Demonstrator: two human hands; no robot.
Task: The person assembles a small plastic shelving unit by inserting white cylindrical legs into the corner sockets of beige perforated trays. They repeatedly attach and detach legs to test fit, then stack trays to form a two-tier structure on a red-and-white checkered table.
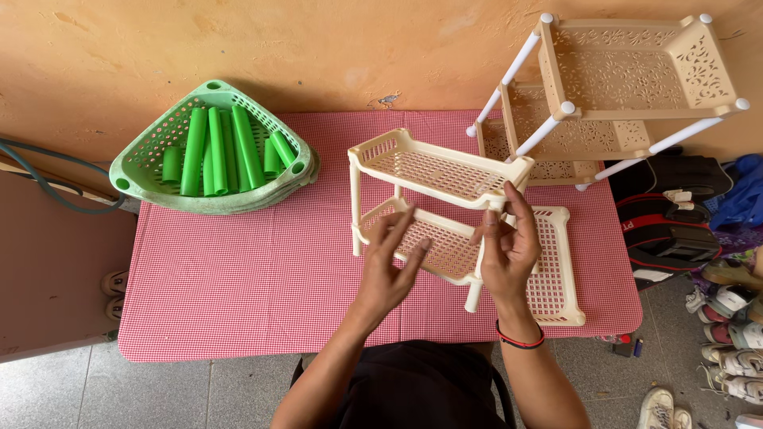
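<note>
A green corner basket (147, 163) full of green tubes (214, 151) sits far left on the checked tablecloth (238, 270). My left hand (389, 266) hovers, fingers spread, at the cream two-tier rack (437, 171); my right hand (509, 242) pinches its front post. A finished beige rack (628, 87) lies tipped behind, right.

Cream two-tier perforated plastic rack (433, 202), tilted above red-checked table (238, 278)

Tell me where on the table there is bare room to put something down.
The pink checked cloth lies bare below the green basket and left of the left hand. The right side is crowded: the cream rack, a flat tray beside the right hand, and the leaning shelf.
</note>
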